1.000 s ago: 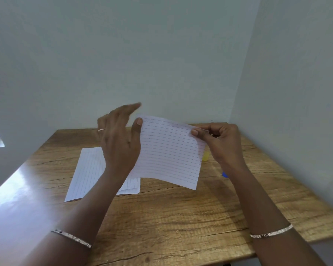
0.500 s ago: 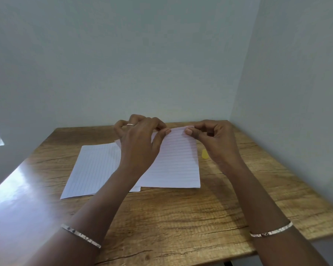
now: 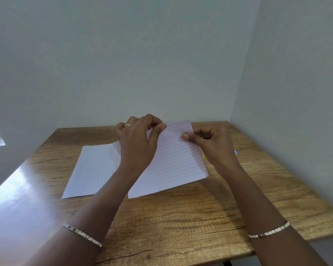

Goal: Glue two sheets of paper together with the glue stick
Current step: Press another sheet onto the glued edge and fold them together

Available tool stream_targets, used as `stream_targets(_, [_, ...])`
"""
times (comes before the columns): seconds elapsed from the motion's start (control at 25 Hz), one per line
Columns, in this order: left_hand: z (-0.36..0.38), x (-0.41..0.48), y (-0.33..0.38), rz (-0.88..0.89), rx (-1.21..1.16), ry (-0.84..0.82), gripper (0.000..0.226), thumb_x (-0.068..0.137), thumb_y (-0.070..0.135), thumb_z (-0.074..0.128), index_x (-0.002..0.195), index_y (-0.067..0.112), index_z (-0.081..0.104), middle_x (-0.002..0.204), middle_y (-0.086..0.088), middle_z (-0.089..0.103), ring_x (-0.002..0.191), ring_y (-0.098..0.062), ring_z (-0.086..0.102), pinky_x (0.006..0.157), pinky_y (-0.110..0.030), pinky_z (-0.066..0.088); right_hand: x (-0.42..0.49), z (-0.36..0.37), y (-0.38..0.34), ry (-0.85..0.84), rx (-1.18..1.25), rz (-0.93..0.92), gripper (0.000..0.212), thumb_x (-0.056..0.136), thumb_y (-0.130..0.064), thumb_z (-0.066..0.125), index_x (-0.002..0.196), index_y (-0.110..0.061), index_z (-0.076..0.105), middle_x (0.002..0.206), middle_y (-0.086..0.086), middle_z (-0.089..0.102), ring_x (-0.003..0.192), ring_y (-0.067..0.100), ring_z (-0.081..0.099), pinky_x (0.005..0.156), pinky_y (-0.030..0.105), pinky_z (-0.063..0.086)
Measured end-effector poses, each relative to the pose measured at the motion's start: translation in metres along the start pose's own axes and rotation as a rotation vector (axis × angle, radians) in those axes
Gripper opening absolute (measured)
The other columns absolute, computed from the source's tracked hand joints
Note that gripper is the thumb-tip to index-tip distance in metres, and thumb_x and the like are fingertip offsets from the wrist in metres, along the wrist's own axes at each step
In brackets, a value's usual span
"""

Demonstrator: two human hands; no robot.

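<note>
No text, label, brand or number can be read anywhere.

Tilted sheet (image 3: 173, 162) right of flat sheet (image 3: 94, 167)

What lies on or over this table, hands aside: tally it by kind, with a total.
Lined paper sheets: 2 (held sheet, flat sheet)
Small yellow thing, mostly hidden: 1
Small blue thing, mostly hidden: 1
Total: 4

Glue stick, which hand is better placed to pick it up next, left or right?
Right, probably. The right hand pinches the sheet just beside the yellow bit of what looks like the glue stick; the left hand sits across the sheet, farther away.
</note>
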State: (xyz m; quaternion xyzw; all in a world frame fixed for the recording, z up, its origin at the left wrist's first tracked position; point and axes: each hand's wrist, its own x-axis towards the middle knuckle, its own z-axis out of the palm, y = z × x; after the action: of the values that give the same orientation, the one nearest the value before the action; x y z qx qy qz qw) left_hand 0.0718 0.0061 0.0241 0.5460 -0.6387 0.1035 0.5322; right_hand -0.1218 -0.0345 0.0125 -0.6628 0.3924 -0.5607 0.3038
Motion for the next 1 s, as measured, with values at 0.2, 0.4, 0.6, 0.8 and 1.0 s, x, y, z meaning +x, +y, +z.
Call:
stream_targets(0.2, [-0.003,0.003,-0.008,-0.066,-0.013,0.038,0.015,0.097,0.034,0.061,0.093,0.022,0.069,0.084,0.020,0.060,0.091,-0.011,0.059,0.098,-0.047,0.029,0.000,-0.004,0.000,-0.044,0.031,0.053,0.014,0.076,-0.022,0.089,0.086,-0.014,0.084,0.087,0.006,0.082,0.089,0.033,0.077,0.088,0.061,0.057])
stream_targets(0.4, [-0.005,0.004,-0.012,-0.133,-0.049,0.075,0.018,0.097,0.037,0.060,0.094,0.022,0.069,0.086,0.018,0.064,0.092,-0.015,0.064,0.098,-0.045,0.031,-0.002,-0.005,-0.004,-0.072,0.031,0.078,0.016,0.075,-0.022,0.089,0.087,-0.013,0.084,0.086,0.004,0.082,0.086,0.028,0.078,0.087,0.055,0.061])
stream_targets(0.6, [-0.003,0.006,-0.020,-0.207,-0.192,0.069,0.019,0.097,0.037,0.061,0.095,0.020,0.069,0.085,0.017,0.067,0.086,-0.008,0.065,0.096,-0.056,0.046,-0.002,-0.006,-0.004,-0.077,-0.002,0.077,0.014,0.077,-0.019,0.088,0.087,-0.011,0.083,0.085,0.005,0.082,0.083,0.026,0.079,0.079,0.045,0.061])
stream_targets(0.8, [-0.002,0.006,-0.030,-0.269,-0.264,0.124,0.018,0.096,0.034,0.062,0.094,0.017,0.070,0.079,0.022,0.063,0.074,0.011,0.058,0.074,-0.025,0.051,-0.002,-0.007,-0.003,-0.086,0.010,0.091,0.016,0.080,-0.019,0.086,0.090,-0.007,0.082,0.086,0.005,0.082,0.083,0.021,0.079,0.077,0.038,0.061])
stream_targets(1.0, [0.000,0.006,-0.031,-0.297,-0.269,0.109,0.019,0.096,0.034,0.062,0.096,0.017,0.070,0.082,0.022,0.064,0.073,0.006,0.059,0.069,-0.015,0.045,-0.002,-0.007,-0.004,-0.045,-0.009,0.092,0.018,0.079,-0.020,0.086,0.090,-0.007,0.083,0.087,0.007,0.082,0.087,0.022,0.079,0.088,0.044,0.062])
